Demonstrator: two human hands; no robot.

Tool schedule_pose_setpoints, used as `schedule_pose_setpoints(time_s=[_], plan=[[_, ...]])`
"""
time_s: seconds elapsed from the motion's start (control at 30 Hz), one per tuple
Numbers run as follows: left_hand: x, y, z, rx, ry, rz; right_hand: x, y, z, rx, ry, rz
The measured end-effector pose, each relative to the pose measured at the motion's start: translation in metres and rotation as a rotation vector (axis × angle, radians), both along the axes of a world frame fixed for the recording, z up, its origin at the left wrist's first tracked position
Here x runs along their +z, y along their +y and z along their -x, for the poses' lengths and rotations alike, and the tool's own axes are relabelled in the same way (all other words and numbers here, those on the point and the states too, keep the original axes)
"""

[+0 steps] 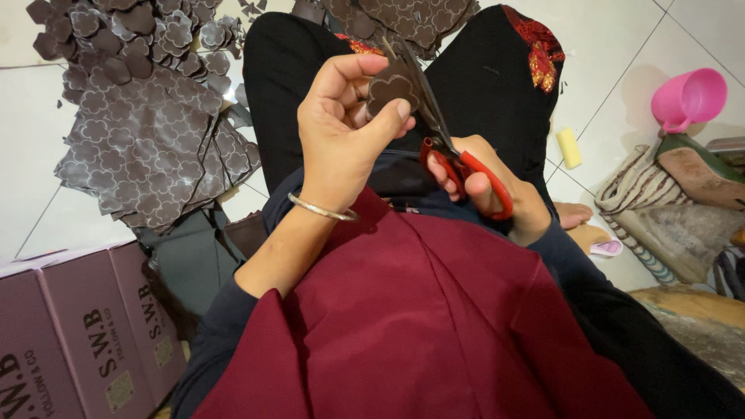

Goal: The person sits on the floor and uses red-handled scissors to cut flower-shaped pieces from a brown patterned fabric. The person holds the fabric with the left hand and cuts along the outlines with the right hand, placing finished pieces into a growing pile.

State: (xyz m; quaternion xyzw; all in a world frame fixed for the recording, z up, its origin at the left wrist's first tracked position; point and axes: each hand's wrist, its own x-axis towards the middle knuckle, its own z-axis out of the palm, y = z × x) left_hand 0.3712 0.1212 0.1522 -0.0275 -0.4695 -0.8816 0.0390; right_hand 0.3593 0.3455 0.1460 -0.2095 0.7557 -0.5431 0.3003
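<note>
My left hand pinches a small brown flower-shaped paper cutout between thumb and fingers, held above my lap. A silver bangle circles that wrist. My right hand grips red-handled scissors, fingers through the loops. The dark blades point up and meet the right edge of the cutout. Both hands hover over my black-trousered legs and a dark red cloth.
Brown sheets printed with flower outlines and several loose cutouts lie on the white tiled floor at left. Mauve cardboard boxes stand at lower left. A pink plastic scoop, a yellow block and a striped bag sit at right.
</note>
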Motion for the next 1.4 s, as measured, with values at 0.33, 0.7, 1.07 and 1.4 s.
schedule_pose_setpoints(time_s=[0.33,0.7,1.07,1.4], plan=[[0.003,-0.004,0.002,-0.015,0.018,0.068,-0.005,0.011,0.006,-0.001,-0.020,-0.036],[0.001,-0.003,0.003,-0.005,0.004,0.004,-0.012,0.010,0.009,-0.009,0.026,-0.037],[-0.007,-0.006,0.002,-0.029,0.095,0.079,-0.008,0.010,0.010,0.087,0.118,-0.004],[-0.004,-0.007,0.000,-0.057,0.059,0.041,-0.021,0.007,0.002,-0.103,-0.099,-0.154]])
